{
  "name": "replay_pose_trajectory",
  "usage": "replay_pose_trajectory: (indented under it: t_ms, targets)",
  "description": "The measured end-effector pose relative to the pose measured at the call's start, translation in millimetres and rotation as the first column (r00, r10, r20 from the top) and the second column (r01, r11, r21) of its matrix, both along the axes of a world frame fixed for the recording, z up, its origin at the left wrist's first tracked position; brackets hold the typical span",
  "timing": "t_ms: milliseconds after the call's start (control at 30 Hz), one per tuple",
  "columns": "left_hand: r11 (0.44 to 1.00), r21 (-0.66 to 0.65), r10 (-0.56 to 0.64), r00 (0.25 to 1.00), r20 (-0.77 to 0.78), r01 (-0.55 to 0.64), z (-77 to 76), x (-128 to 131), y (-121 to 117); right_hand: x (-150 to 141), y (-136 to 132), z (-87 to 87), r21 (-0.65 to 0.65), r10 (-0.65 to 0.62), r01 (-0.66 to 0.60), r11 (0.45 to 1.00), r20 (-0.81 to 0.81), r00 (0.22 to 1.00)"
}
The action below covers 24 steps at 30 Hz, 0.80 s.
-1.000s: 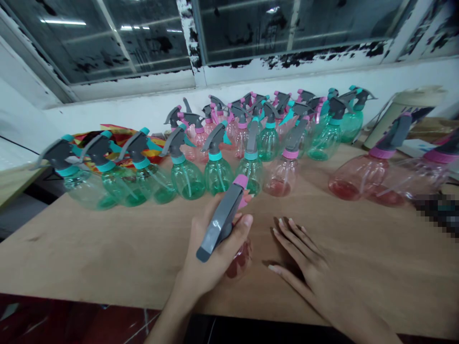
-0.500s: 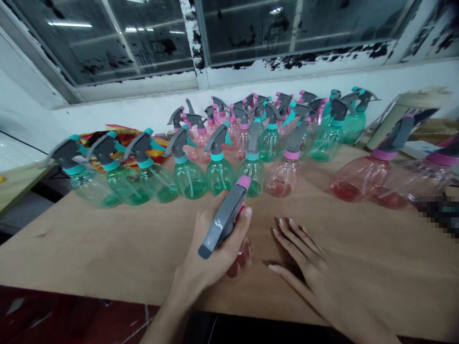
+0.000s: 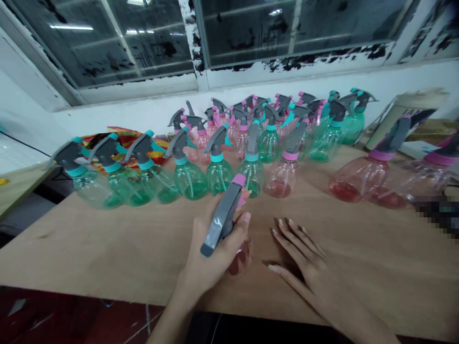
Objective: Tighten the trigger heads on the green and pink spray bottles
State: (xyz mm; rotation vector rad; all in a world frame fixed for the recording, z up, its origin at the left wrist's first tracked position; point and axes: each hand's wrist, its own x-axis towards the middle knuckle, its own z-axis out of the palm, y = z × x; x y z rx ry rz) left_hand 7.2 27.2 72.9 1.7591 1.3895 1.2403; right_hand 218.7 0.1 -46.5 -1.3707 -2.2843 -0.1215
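My left hand (image 3: 211,253) is wrapped round the neck of a pink spray bottle (image 3: 223,215) with a grey trigger head and pink nozzle. Its fingers lie by the pink trigger, and the clear pink body shows below the hand, partly hidden. Flat on the wooden table (image 3: 118,253), to the right of that bottle, rests my right hand (image 3: 308,263), fingers stretched out and holding nothing. Just beyond the hands stand a green spray bottle (image 3: 250,174) and a pink-collared spray bottle (image 3: 286,177) with some liquid inside.
Several green spray bottles (image 3: 190,179) form a row at left. More pink and green ones crowd behind, near the wall. Pink bottles (image 3: 358,179) stand at right, before a cream-coloured cylindrical container (image 3: 401,110). A red and yellow wrapper (image 3: 124,136) lies behind the left row.
My left hand's fingers pulled in on the trigger about half a second ago and now reach forward again. The bottle stays in nearly the same place. My right hand has not moved.
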Motion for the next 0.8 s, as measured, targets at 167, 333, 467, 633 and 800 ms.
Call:
replay_pose_trajectory:
  t_ms: [167, 333, 467, 633, 800]
  targets:
    - [1.000, 0.016, -0.009, 1.000, 0.025, 0.009, 2.4, 2, 1, 1, 0, -2.6, -0.015, -0.005, 0.005, 1.000, 0.006, 1.000]
    - [1.000, 0.019, 0.000, 1.000, 0.011, 0.000, 0.8, 4, 3, 1, 0, -2.1, -0.004, -0.003, 0.003, 1.000, 0.012, 1.000]
    - [1.000, 0.021, -0.006, 1.000, 0.007, 0.006, -1.2, 4, 4, 0, 1, -0.8, -0.002, -0.003, 0.003, 1.000, 0.024, 1.000]
    - [0.999, 0.040, 0.013, 0.998, -0.067, -0.010, 8.6, 7, 4, 0, 1, -0.6, -0.003, -0.005, 0.005, 1.000, 0.041, 0.999]
    - [0.999, 0.035, -0.001, 0.997, -0.074, 0.004, 15.8, 8, 5, 0, 0, 1.0, 0.020, -0.010, 0.009, 1.000, 0.074, 0.997]
